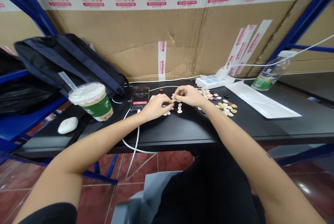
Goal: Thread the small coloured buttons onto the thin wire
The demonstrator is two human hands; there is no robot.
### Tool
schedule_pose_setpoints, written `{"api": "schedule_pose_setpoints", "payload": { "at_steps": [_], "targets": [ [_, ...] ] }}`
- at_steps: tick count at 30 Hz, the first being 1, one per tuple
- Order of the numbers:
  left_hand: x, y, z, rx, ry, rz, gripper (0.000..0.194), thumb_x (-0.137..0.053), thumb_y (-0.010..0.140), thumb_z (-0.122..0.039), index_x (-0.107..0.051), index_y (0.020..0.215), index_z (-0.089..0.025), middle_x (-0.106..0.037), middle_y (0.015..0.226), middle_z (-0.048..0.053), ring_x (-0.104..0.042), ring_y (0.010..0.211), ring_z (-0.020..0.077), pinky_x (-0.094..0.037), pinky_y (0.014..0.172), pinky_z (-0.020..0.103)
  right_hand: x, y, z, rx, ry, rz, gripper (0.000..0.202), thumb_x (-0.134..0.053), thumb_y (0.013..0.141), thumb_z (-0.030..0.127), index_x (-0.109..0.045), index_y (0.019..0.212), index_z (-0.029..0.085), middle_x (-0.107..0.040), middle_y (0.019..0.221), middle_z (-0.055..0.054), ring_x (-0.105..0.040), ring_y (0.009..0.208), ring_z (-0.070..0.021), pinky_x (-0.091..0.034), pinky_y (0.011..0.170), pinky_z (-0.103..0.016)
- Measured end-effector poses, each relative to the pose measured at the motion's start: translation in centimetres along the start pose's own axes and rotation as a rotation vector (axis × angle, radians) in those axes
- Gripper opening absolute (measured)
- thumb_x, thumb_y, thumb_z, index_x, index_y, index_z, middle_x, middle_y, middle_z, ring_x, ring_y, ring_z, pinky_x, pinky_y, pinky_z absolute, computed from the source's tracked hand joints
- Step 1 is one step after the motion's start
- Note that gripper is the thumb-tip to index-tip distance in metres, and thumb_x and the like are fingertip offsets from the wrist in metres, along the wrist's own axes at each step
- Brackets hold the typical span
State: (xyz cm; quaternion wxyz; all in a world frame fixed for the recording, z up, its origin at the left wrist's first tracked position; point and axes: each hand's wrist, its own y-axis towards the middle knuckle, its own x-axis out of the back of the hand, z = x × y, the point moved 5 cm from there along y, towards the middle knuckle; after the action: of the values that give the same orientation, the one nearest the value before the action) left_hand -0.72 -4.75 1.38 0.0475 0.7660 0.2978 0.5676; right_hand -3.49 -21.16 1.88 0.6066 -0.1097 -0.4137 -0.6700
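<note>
Small oval cream pieces that look like buttons point(180, 108) lie between my two hands on the black table. My left hand point(158, 107) rests low over a few of them, fingers curved and thumb tip close to the index finger. Whatever sits between those fingertips is too small to make out. Just to the right and farther back, my right hand point(190, 95) is closed in a pinch above other cream buttons; its fingertips hide what they hold. A looser pile of mixed buttons point(226, 107), cream, yellow, brown and dark, spreads beside my right forearm.
A phone point(140, 98) with cables lies left of my hands. Farther left stand a lidded drink cup point(97, 104), a white case point(68, 125) and a backpack point(75, 60). A power strip point(214, 82), white sheet point(263, 100) and bottle point(272, 71) are to the right. Cardboard point(117, 32) rises behind.
</note>
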Motion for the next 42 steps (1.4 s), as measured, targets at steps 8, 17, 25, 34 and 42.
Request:
{"api": "schedule_pose_setpoints", "payload": {
  "at_steps": [8, 17, 25, 34, 42],
  "targets": [
    [-0.3, -0.3, -0.5, 0.038, 0.074, 0.09, 0.01, -0.062, 0.089, -0.029, -0.07, 0.089, -0.022, -0.07, 0.097, 0.001, -0.06, 0.102, 0.0229, -0.037, 0.096, 0.039, 0.0, 0.0, 0.0, 0.011, -0.012, 0.0, 0.015, -0.063, 0.079, 0.029, -0.069, 0.08, 0.016, -0.068, 0.073, -0.003, -0.059, 0.067, -0.0146, -0.044, 0.063, -0.026],
    [-0.8, 0.2, 1.5, 0.095, -0.044, 0.123, 0.014, -0.068, 0.086, -0.033, -0.07, 0.091, -0.021, -0.068, 0.098, 0.005, -0.057, 0.105, 0.025, -0.043, 0.093, 0.037, 0.0, -0.1, 0.0, -0.009, -0.004, 0.009, 0.014, -0.063, 0.078, 0.027, -0.07, 0.081, 0.015, -0.069, 0.074, -0.003, -0.059, 0.067, -0.0143, -0.044, 0.062, -0.026],
    [-0.3, 0.4, 1.4, 0.152, -0.291, -0.039, 0.007, -0.066, 0.086, -0.023, -0.067, 0.09, -0.018, -0.07, 0.086, 0.002, -0.063, 0.08, 0.0161, -0.05, 0.077, 0.029, 0.2, -0.1, 0.1, -0.061, 0.037, -0.051, 0.011, -0.066, 0.073, 0.026, -0.067, 0.075, 0.015, -0.068, 0.07, -0.004, -0.061, 0.065, -0.0156, -0.048, 0.062, -0.027],
    [-0.6, 0.7, 2.7, 0.294, -0.677, -0.143, 0.016, -0.067, 0.084, -0.017, -0.067, 0.099, -0.012, -0.071, 0.094, 0.008, -0.07, 0.085, 0.0169, -0.055, 0.08, 0.031, -0.2, -0.2, 0.3, -0.093, 0.316, 0.025, 0.019, -0.077, 0.067, 0.025, -0.065, 0.079, 0.016, -0.073, 0.077, -0.007, -0.069, 0.072, -0.0174, -0.056, 0.067, -0.028],
    [-0.3, 0.7, 3.1, 0.251, -0.748, -0.222, 0.016, -0.07, 0.082, -0.024, -0.067, 0.092, -0.012, -0.072, 0.096, 0.008, -0.069, 0.089, 0.0175, -0.055, 0.091, 0.037, -0.6, -0.3, 0.7, -0.122, 0.358, 0.146, 0.025, -0.079, 0.068, 0.023, -0.074, 0.091, 0.015, -0.077, 0.083, -0.007, -0.072, 0.077, -0.0177, -0.06, 0.074, -0.03]
  ]
}}
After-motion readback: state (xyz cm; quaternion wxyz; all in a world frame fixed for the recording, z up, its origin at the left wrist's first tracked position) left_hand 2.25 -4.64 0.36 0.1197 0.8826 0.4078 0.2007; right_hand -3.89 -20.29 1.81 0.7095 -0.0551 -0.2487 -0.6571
